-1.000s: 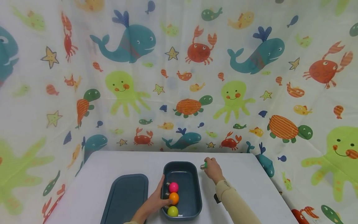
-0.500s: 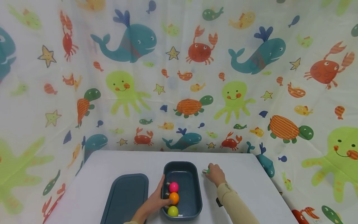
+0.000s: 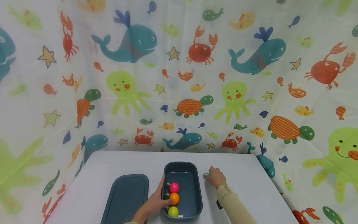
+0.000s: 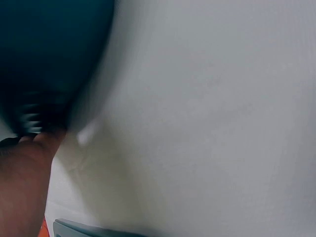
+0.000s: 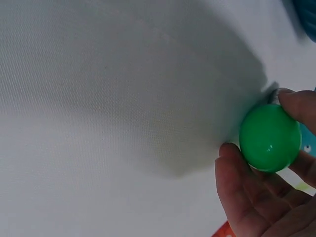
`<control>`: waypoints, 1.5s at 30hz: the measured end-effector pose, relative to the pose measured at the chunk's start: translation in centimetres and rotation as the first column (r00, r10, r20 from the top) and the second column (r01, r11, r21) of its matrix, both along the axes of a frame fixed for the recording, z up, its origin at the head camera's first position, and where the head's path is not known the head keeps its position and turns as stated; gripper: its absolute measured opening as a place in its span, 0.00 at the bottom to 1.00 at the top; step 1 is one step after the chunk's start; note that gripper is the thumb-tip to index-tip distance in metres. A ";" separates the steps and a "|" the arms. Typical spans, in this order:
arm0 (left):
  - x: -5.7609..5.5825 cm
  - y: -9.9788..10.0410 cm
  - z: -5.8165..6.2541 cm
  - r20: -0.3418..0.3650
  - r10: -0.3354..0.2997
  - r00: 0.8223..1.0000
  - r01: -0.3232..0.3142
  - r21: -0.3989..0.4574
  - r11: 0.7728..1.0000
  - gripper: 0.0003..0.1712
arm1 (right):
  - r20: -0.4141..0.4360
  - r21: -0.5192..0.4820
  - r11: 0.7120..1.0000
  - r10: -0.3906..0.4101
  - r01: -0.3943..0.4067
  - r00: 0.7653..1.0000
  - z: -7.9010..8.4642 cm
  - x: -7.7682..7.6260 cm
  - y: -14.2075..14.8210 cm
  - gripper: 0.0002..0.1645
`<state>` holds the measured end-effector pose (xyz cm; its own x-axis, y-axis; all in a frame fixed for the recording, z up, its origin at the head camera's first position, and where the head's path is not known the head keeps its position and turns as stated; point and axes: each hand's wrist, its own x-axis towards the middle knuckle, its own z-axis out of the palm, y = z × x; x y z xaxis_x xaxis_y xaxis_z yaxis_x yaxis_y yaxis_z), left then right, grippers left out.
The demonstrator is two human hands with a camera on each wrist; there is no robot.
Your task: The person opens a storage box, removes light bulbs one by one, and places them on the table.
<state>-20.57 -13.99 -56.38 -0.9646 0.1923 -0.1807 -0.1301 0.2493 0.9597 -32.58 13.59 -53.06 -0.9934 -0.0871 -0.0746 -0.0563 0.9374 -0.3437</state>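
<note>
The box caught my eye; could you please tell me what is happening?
A person's right hand holds a green bulb outside the box, to its right. Their left hand grips the box's left side. Inside, a pink bulb, an orange bulb and a yellow bulb sit in a row along that side. What looks like a lid lies left of the box.

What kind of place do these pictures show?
Probably an indoor play or work corner, though the wider room is hidden: a white table, a sea-animal curtain behind it, and an open dark box on top.
</note>
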 end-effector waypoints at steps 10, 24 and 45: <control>0.5 0.4 0.2 -0.005 0.003 1.000 -0.003 -0.004 1.000 0.63 | 0.001 0.017 1.000 0.005 -0.005 1.000 0.3 0.5 0.2 0.19; 0.8 0.6 0.0 0.007 0.015 1.000 -0.015 -0.004 1.000 0.64 | 0.019 0.012 1.000 0.020 -0.020 1.000 0.3 0.8 0.4 0.22; 1.3 1.2 -0.1 0.010 0.028 1.000 -0.028 0.000 1.000 0.65 | 0.005 -0.009 0.995 0.095 -0.095 0.995 2.2 -0.4 0.1 0.35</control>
<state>-19.30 -12.80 -56.50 -0.9676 0.1654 -0.1907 -0.1469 0.2454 0.9582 -33.01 13.71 -50.88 -0.9801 -0.1821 -0.0792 -0.1433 0.9247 -0.3527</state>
